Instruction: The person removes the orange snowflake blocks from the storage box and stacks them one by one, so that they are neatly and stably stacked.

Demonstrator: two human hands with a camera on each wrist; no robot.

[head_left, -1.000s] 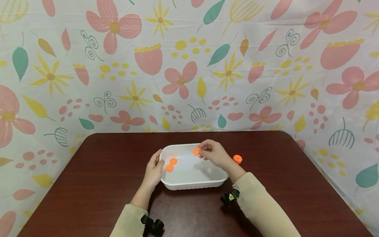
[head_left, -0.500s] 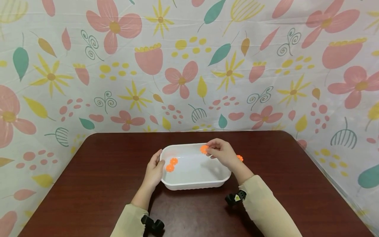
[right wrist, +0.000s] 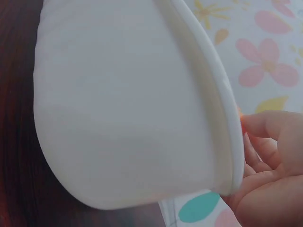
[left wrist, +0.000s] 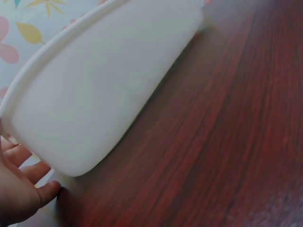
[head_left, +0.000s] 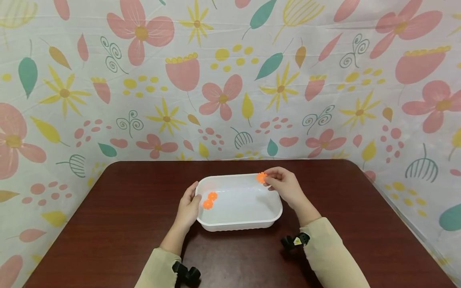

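A white rectangular tray (head_left: pixel 239 226) sits on the table in the head view. My left hand (head_left: pixel 188 208) holds its left end, with the thumb at the rim and the fingers along the outer wall. Between the thumb and fingers of my right hand (head_left: pixel 286 186) is a small orange flower-shaped piece (head_left: pixel 261 177), above the tray's far right corner. Two similar orange pieces (head_left: pixel 210 200) lie close together inside the tray at the left. In the right wrist view, the tray's wall (right wrist: pixel 123 104) covers most of the held piece; only an orange edge shows.
A dark red-brown table (head_left: pixel 126 224) carries the tray. Behind it hangs a white cloth (head_left: pixel 223 140) printed with flowers and leaves. Each wrist wears a black camera device, one at the left wrist (head_left: pixel 186 274) and one at the right wrist (head_left: pixel 295 241).
My right hand has moved right with the orange piece, from over the tray to its far right corner. Another orange piece beside the tray's right is now hidden. My left hand stays put.
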